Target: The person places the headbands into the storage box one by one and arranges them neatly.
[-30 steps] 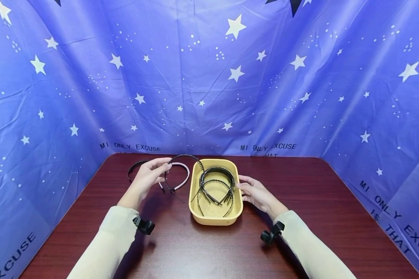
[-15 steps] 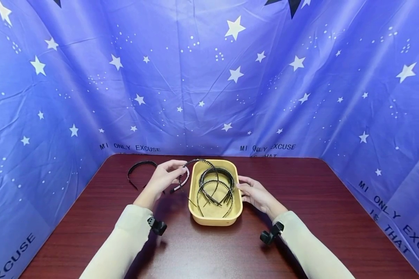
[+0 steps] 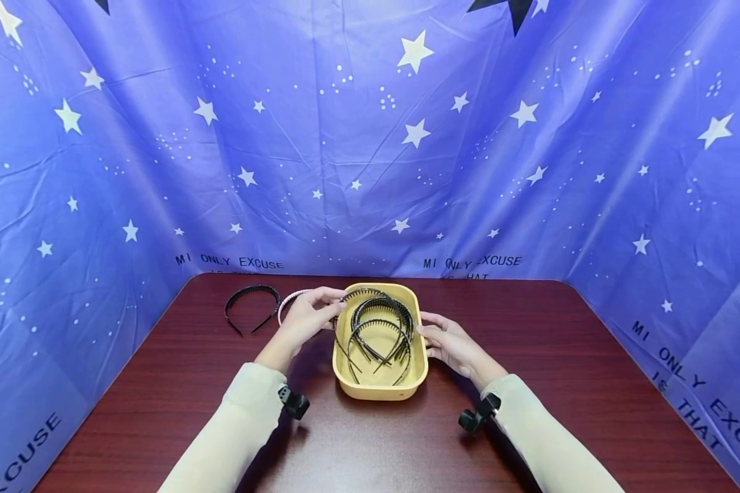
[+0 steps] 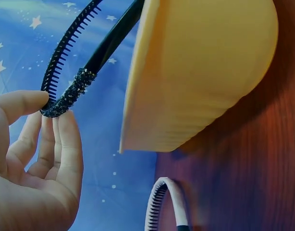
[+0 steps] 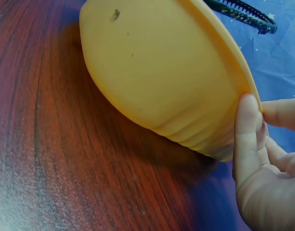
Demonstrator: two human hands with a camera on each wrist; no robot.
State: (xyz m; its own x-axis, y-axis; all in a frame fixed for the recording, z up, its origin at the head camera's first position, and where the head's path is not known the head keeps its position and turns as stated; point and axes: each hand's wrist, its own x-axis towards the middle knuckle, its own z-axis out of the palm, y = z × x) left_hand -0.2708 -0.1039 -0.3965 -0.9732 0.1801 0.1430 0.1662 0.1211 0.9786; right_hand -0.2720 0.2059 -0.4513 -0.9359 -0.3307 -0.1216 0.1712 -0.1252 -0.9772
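My left hand (image 3: 308,316) is at the far left rim of a yellow plastic tub (image 3: 380,392). Between thumb and fingertips it pinches a black toothed headband (image 4: 66,98), whose covering glitters in the left wrist view. That headband reaches over the tub, its ends pointing down inside. Several other black toothed headbands (image 3: 382,302) lie overlapping in the tub. On the opposite side, my right hand (image 3: 458,346) grips the tub's rim, thumb and fingers on either side of the wall in the right wrist view.
Left of the tub, a black headband (image 3: 252,289) lies on the dark red wooden table (image 3: 160,383). A pale pink headband (image 4: 177,202) lies beside it, partly hidden by my left hand in the head view. A blue star-printed curtain (image 3: 320,137) surrounds the table.
My left hand has moved right, carrying its black headband from beside the tub to over its left rim and lowering it among the others. My right hand has stayed on the tub.
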